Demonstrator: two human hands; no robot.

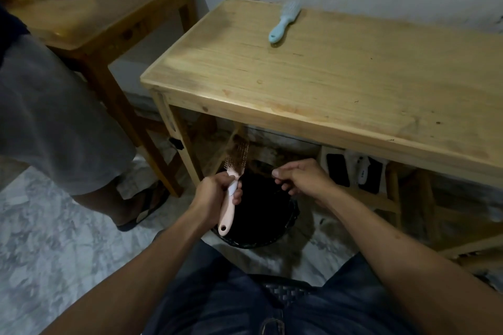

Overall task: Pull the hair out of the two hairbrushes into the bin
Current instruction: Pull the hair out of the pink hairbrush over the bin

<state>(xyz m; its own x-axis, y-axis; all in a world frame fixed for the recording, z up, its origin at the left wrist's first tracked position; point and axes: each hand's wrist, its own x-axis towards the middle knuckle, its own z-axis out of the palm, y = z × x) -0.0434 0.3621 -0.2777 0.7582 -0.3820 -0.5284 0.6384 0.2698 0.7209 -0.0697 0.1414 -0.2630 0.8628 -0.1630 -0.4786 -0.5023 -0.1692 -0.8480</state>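
Note:
My left hand (216, 193) grips the pink hairbrush (230, 204) by its handle, bristles up, over the black bin (285, 221) on the floor. Brown hair (239, 160) clings to the bristles. My right hand (298, 178) hovers just right of the brush above the bin, its fingers pinched on a thin tuft of hair (261, 168) drawn from the brush. A light blue hairbrush (284, 22) lies on the far part of the wooden table (340, 76), away from both hands.
Another person in grey shorts (51, 122) and a sandal stands at the left by a second wooden table (103, 8). Dark items (353, 170) sit on the shelf under the near table. I am seated, my jeans at the bottom of view.

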